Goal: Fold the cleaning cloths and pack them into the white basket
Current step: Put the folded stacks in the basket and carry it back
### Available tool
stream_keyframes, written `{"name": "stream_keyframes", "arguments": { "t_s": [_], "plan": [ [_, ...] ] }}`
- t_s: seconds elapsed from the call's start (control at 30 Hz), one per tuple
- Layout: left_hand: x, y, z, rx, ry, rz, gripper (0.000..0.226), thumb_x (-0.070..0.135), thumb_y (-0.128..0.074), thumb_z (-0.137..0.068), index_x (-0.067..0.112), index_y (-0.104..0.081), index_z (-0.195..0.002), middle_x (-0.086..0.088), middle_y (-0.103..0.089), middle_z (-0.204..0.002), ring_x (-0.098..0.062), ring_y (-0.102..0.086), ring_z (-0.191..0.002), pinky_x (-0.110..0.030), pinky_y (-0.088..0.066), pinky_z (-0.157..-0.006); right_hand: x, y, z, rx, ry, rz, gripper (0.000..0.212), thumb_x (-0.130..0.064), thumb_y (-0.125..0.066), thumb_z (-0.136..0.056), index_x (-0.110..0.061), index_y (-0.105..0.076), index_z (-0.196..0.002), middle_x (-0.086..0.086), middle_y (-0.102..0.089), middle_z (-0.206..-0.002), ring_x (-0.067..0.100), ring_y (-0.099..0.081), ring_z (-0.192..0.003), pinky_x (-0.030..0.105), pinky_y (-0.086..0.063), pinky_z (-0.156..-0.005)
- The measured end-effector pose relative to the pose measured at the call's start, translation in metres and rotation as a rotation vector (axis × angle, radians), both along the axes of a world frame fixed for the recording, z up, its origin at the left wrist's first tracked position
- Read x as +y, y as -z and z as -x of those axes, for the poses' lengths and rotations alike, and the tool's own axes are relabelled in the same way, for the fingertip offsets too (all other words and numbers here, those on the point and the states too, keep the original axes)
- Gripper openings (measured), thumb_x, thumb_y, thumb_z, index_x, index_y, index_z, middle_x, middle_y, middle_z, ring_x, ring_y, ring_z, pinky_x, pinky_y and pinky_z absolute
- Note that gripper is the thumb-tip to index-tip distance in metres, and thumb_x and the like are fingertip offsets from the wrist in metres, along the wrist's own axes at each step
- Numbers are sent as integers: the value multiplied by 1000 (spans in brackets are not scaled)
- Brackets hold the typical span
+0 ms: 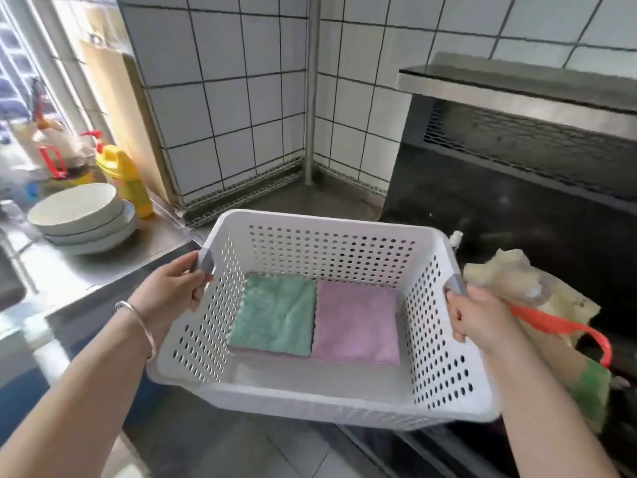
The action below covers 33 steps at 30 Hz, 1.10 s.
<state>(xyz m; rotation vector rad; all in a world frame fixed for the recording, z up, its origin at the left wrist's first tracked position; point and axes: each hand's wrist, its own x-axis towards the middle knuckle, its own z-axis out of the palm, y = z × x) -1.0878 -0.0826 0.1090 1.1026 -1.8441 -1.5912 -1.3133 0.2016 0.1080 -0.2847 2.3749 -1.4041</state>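
Basket [320, 384] is being held level between both hands, its long axis running left to right: left hand [172, 288] is gripping the left handle, right hand [482, 322] the right. Green cloth [275, 315] and pink cloth [358, 322] are lying folded, touching, on its floor, equally reachable.

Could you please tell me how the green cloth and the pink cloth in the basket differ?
The green cloth lies on the left side of the basket, the pink cloth on the right. The green one seems to rest on another pinkish layer showing at its near edge; under the pink one, nothing shows. Both lie folded flat, side by side, edges touching.
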Motion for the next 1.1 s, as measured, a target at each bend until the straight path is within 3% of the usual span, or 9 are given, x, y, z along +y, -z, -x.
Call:
{"name": "stream_keyframes", "arguments": {
  "t_s": [0.13, 0.2, 0.3, 0.53, 0.7, 0.9, 1.0, 1.1],
  "plan": [
    [-49, 10, 14, -65, -138, -26, 30, -5, -36, -94, 14, -57, -106, -3, -45, -65, -14, -33, -55, -15, -33, -41, -95, 19, 56, -2, -131, -76, 21, -9, -40, -91, -14, -49, -73, 6, -39, -59, 21, -36, -49, 32, -33, -54],
    [-76, 17, 25, -95, -200, -22, 28, -6, -36, -93, 11, -55, -105, -5, -44, -64, -15, -33, -55, -15, -35, -40, -145, 27, 86, -13, -208, -104, 20, -10, -41, -89, -14, -50, -72, 5, -40, -58, 20, -36, -49, 33, -33, -56],
    [-104, 22, 42, -119, -308, -45, 24, -4, -40, -93, 15, -55, -94, -8, -41, -64, -17, -34, -55, -24, -33, -53, -212, 31, 122, -26, -305, -118, 24, -7, -40, -90, -13, -46, -68, 5, -38, -59, 19, -33, -47, 28, -30, -50],
    [-177, 51, 75, -85, -513, -161, 26, 5, -42, -94, 23, -54, -109, -4, -44, -63, -15, -36, -57, -27, -34, -57, -351, 40, 184, 27, -516, -204, 25, -14, -39, -92, -13, -46, -69, 4, -41, -59, 17, -36, -48, 29, -33, -52],
    [-213, 71, 92, -22, -587, -181, 28, 6, -43, -94, 27, -52, -110, -4, -47, -62, -15, -36, -54, -28, -32, -55, -408, 65, 207, -3, -562, -242, 24, -17, -38, -92, -7, -59, -97, 5, -45, -63, 18, -40, -53, 31, -34, -52],
    [-250, 89, 104, -26, -634, -210, 44, 8, -46, -92, 19, -44, -135, -5, -51, -66, -15, -39, -54, -29, -34, -55, -443, 76, 225, -13, -562, -283, 19, -15, -38, -93, -12, -51, -79, 9, -42, -63, 19, -37, -55, 33, -30, -61],
    [-252, 93, 113, 13, -671, -215, 43, 10, -43, -94, 20, -41, -136, -16, -56, -81, -14, -42, -56, -28, -35, -56, -452, 78, 234, 11, -583, -281, 23, -17, -38, -95, -11, -48, -74, 11, -43, -66, 18, -37, -54, 32, -31, -60],
    [-249, 98, 124, 77, -707, -227, 30, 20, -37, -98, 19, -49, -126, -1, -52, -76, -11, -41, -57, -26, -35, -53, -457, 75, 238, 79, -581, -280, 25, -21, -38, -97, -6, -58, -94, 11, -52, -78, 20, -46, -64, 34, -37, -65]
  ]
}}
